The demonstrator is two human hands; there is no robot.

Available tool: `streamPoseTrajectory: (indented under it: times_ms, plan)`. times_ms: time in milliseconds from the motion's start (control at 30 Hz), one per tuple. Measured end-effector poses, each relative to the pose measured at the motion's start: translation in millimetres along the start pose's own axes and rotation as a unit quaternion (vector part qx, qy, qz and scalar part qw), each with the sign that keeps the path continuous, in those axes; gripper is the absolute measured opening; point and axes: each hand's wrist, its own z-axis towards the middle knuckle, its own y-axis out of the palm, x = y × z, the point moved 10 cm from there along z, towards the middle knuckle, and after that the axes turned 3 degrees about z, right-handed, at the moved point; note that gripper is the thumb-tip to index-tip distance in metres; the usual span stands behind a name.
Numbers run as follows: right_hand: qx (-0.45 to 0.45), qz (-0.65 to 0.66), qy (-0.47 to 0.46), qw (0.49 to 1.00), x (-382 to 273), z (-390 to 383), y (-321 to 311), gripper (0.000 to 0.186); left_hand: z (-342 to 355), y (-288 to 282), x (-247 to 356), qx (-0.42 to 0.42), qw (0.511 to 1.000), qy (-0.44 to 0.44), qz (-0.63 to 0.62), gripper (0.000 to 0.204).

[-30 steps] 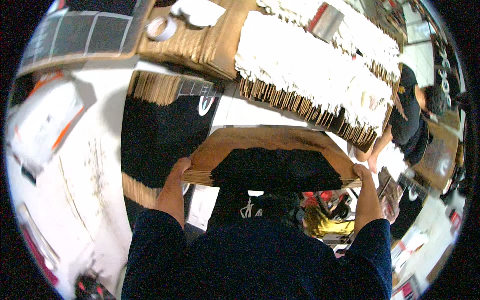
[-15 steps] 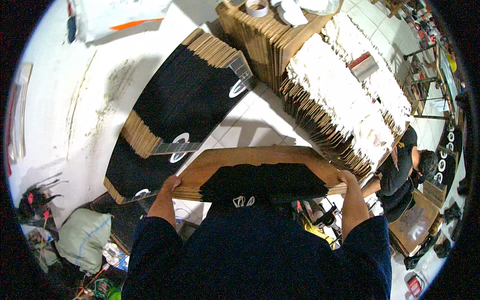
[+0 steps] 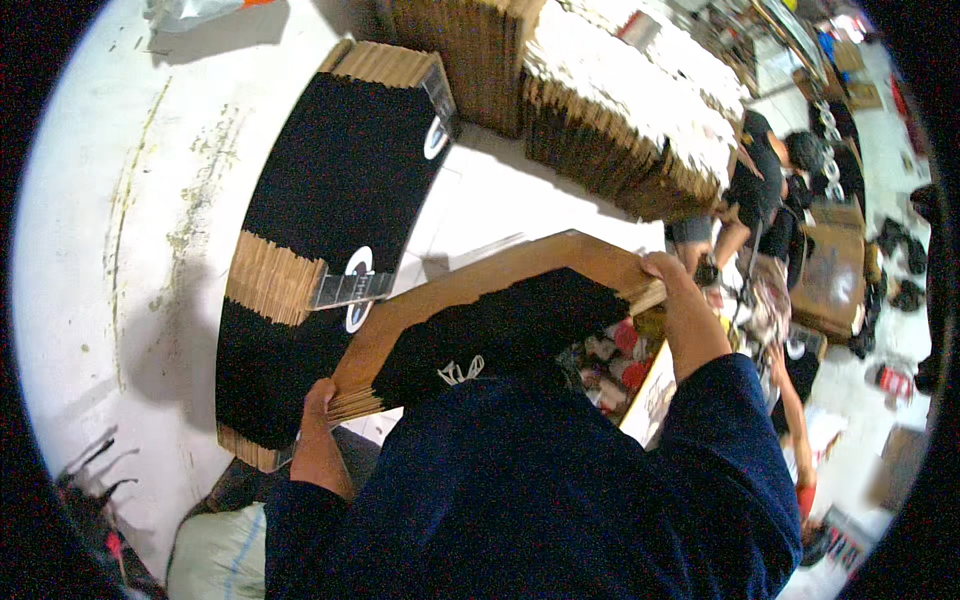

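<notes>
My left hand (image 3: 318, 400) grips the lower-left end of a long stack of thin brown boards (image 3: 480, 270) with bevelled corners and a black middle area. My right hand (image 3: 662, 272) grips the other end, farther forward, so the stack lies slanted across my body. To its left stands a larger stack of similar boards (image 3: 325, 150), black with brown edges, white ring-like shapes and grey gridded strips. Beyond lies a long row of packed boards (image 3: 570, 150) topped with ragged white material, beside a tall brown stack (image 3: 450, 70).
A crouching co-worker (image 3: 760, 175) is at the right, and another person's arm (image 3: 790, 410) reaches in below. A cardboard-coloured panel (image 3: 828, 270) lies behind them. A stained white wall or floor (image 3: 130, 250) is at left, a pale sack (image 3: 220, 555) lower left, mixed clutter (image 3: 615, 370) below my boards.
The view has swung round and shifted. The held boards, level earlier, are now slanted, with the right end raised in the picture. Both hands still grip them. More of the people at right shows.
</notes>
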Motion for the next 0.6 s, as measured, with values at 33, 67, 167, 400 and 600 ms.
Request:
streamPoseTrajectory:
  times_ms: [33,67,167,400,600]
  plan:
    - [0.002,0.032,0.026,0.999,-5,-10,17,0.041,-1,2,-17,0.0,1.0,-0.002,0.002,0.045]
    - [0.004,0.061,0.049,0.997,-11,-17,32,0.043,-3,4,-31,0.0,1.0,-0.003,0.004,0.045]
    - [0.018,0.132,0.093,0.987,-27,-33,70,0.047,-14,14,-69,0.007,1.0,-0.008,-0.005,0.045]
    - [-0.008,0.167,0.127,0.978,-103,-82,132,0.057,-43,98,-169,0.005,1.0,-0.026,-0.011,0.044]
    - [-0.01,0.144,0.12,0.982,-150,-146,208,0.052,-46,151,-236,-0.024,0.999,-0.016,0.017,0.044]
